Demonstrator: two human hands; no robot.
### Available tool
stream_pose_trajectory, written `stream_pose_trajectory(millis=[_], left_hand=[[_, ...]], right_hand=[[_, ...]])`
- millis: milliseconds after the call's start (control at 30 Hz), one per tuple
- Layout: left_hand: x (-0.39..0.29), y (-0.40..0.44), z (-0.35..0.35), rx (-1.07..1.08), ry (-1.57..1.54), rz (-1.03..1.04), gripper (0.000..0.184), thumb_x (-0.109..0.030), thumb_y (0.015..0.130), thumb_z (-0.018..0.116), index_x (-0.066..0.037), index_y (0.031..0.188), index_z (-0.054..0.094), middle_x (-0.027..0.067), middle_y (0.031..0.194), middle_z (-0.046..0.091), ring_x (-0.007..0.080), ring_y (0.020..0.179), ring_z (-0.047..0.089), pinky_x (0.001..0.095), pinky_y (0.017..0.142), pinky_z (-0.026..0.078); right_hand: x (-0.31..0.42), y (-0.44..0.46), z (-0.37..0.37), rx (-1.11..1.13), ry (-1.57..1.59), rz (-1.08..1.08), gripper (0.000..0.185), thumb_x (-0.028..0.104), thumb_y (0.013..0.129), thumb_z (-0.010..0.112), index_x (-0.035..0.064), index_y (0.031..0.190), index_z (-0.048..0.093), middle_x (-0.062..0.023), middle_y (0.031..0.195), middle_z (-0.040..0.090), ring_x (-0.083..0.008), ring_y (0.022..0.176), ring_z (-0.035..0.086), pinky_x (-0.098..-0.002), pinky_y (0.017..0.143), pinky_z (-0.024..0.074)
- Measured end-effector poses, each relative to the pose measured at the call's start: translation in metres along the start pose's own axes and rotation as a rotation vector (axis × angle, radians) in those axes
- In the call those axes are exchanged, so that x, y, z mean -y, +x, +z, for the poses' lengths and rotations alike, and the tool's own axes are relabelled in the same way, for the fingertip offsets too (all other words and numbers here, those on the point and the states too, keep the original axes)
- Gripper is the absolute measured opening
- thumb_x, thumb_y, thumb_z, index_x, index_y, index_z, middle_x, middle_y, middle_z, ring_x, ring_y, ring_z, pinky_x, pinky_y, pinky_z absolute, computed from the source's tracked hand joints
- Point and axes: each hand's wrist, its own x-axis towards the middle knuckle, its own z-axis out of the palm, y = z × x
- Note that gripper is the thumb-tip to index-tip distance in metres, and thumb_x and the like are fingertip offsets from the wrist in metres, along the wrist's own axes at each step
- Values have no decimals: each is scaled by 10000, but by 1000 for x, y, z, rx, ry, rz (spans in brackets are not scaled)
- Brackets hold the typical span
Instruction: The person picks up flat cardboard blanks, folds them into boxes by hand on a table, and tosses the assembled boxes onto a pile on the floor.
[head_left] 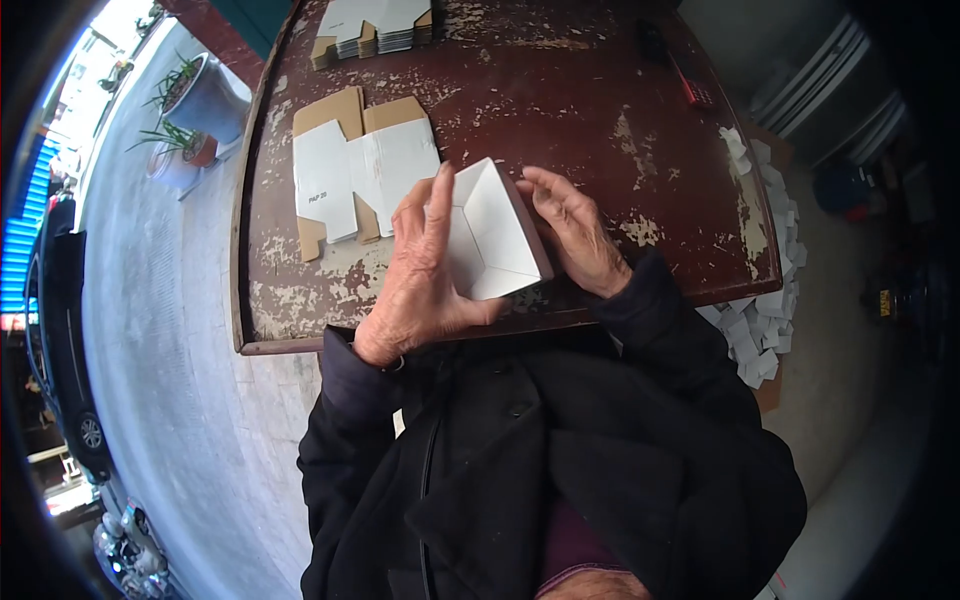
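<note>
While the open white cardboard box [485, 225] sits between both hands at the near edge of the worn dark-red wooden surface [560, 100], light, even pressure seems the best way to hold its walls square. The bare left hand [412, 262] has its grip clamped round the box's left side, thumb along the near edge; squeezing harder there could buckle the thin board. The bare right hand [580, 230] is at the outer right wall, fingers bent; whether its grip pinches the card, I cannot tell. Flat fingers would probably support that wall better than tips.

Counted, there is one opened box and two batches of flat white-and-brown cardboard blanks, a nearer batch [325, 175] on the left and a farther batch [365, 18] beyond it, their layers too close to number. One small red handset-like object [698, 94] lies far right.
</note>
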Motion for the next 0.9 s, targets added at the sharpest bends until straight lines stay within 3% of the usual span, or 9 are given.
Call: stream_pose_trajectory(millis=[167,300,500,833,900], left_hand=[[9,-10,1,-196,-130,18,1285,-258,522,845,-48,1539,90,292,1452,250,469,1306,327,558,1067,339],[8,-14,4,-284,-264,-64,1298,-257,515,848,-32,1537,80,278,1452,262,444,1302,353,536,1077,339],[5,-20,10,-334,-420,-78,1301,-271,521,845,-28,1537,70,271,1457,259,435,1303,363,530,1083,333],[2,-23,7,-377,-540,-108,1359,-295,492,852,-68,1547,25,274,1449,261,444,1301,356,542,1070,329],[2,-23,6,-396,-617,-106,1377,-324,488,855,-81,1550,13,276,1440,265,452,1291,360,556,1055,335]], right_hand=[[-4,-10,-1,159,242,130,415,184,998,523,-2,1365,466,-107,1280,562,-159,1130,542,-296,1011,413],[1,-12,3,176,550,286,342,207,983,561,25,1272,551,-53,1172,620,-103,1001,553,-225,888,428],[1,-17,3,186,557,294,329,260,989,566,50,1242,566,-36,1165,625,-99,1000,548,-222,876,420],[17,-25,16,282,525,139,550,509,1015,398,53,1291,534,-89,1210,607,-179,1092,534,-369,967,393],[19,-26,14,345,492,92,668,578,979,399,37,1365,468,-117,1302,560,-207,1166,514,-381,1001,376]])
